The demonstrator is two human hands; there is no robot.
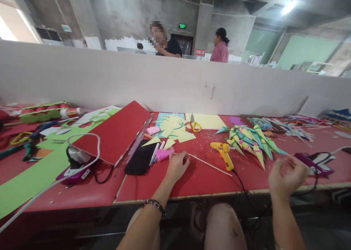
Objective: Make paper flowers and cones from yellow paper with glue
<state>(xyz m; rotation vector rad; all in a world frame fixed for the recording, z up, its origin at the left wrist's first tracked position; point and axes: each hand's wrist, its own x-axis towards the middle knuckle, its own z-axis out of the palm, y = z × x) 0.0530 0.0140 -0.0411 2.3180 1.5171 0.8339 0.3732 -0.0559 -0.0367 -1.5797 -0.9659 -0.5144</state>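
Note:
My left hand [178, 166] is closed, its fingertips against the table beside crumpled pink paper [162, 154] and one end of a thin wooden stick [211, 165]. Whatever is in those fingers, if anything, is hidden. At the right, my right hand [287, 175] hovers near the table edge with fingers curled together; I cannot make out anything in them. Just beyond it lies a pile of small paper cones [248, 136], yellow and blue-green with pink and green bands. A yellow glue gun [223, 154] rests on its side between my hands.
Left of my hands lie a black phone [139, 158], white glue sticks and a red board [115, 131]. Scissors [195, 125] sit by yellow paper scraps [171, 125]. Purple power strips [75, 175] with cables stand at both sides. A white partition [170, 82] closes the back; people are beyond it.

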